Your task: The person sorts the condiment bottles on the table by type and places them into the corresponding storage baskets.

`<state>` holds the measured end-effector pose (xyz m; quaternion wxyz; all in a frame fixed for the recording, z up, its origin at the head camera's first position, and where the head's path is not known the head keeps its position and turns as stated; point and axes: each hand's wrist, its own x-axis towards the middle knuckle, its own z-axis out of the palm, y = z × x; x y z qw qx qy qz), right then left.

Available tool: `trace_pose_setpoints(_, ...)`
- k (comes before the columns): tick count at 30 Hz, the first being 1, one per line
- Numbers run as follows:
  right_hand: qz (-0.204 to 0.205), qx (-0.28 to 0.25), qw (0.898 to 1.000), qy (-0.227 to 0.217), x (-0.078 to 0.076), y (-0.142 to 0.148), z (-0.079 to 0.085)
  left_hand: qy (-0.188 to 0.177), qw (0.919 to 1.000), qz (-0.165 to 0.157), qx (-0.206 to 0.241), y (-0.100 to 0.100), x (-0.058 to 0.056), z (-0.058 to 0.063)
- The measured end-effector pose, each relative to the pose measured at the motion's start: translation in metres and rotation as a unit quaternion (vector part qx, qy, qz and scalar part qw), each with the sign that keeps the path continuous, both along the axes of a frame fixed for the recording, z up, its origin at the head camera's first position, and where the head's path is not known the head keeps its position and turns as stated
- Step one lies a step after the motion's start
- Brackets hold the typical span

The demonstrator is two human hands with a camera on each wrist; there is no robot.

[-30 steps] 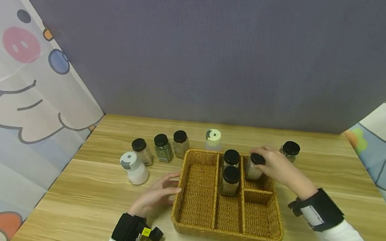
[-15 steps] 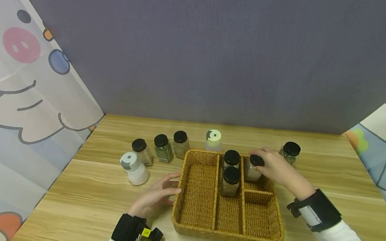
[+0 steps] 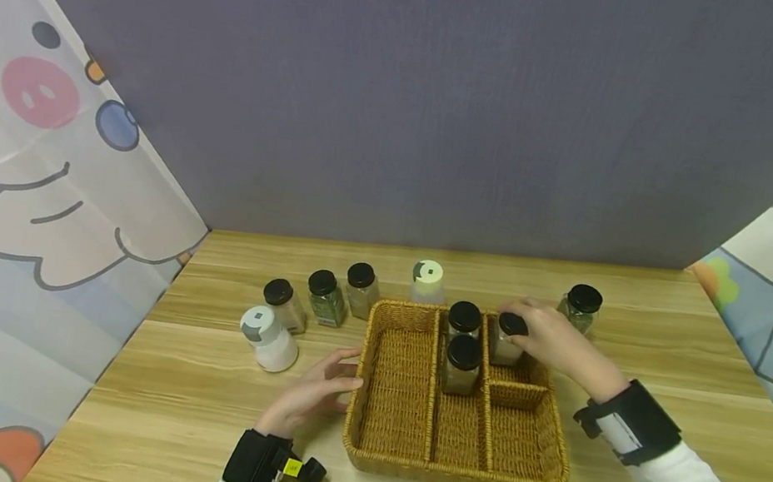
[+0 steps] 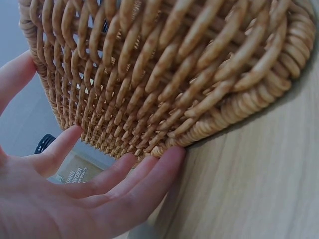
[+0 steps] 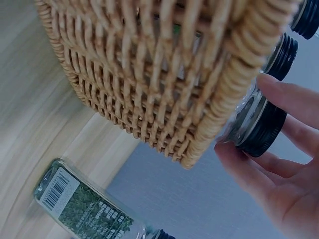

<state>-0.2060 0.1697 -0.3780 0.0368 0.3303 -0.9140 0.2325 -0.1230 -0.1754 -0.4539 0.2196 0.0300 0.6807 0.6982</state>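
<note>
A brown wicker basket (image 3: 388,467) with several compartments sits on the wooden table. My right hand (image 3: 550,334) grips a black-lidded spice jar (image 3: 506,349) by its top, inside the back right compartment. In the right wrist view, thumb and fingers are around the jar's neck and lid (image 5: 263,130), just above the rim. Two more black-lidded jars (image 3: 459,376) stand one behind the other in the middle compartment. My left hand (image 3: 307,393) touches the basket's left side. Its fingertips (image 4: 172,155) lie against the woven outer wall in the left wrist view.
Left of the basket stand a white-capped jar (image 3: 272,348) and three black-lidded spice jars (image 3: 325,305). Behind it is another white-capped jar (image 3: 428,283). A jar of green herbs (image 3: 580,309) stands at the back right, close by the right hand. A grey panel (image 3: 452,116) rises behind the table.
Both hands stay almost where they were, the right one on the jar and the left one at the basket. The whole scene shifts very slightly in the head view.
</note>
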Motion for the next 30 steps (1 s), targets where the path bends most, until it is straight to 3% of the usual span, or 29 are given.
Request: trace_pose_setpoints(30,-0.015,0.004,0.999,-0.028,0.0026,0.0006,0.0009,-0.007,1.0,0.001,0.006,0.0007,0.0003,0.0012)
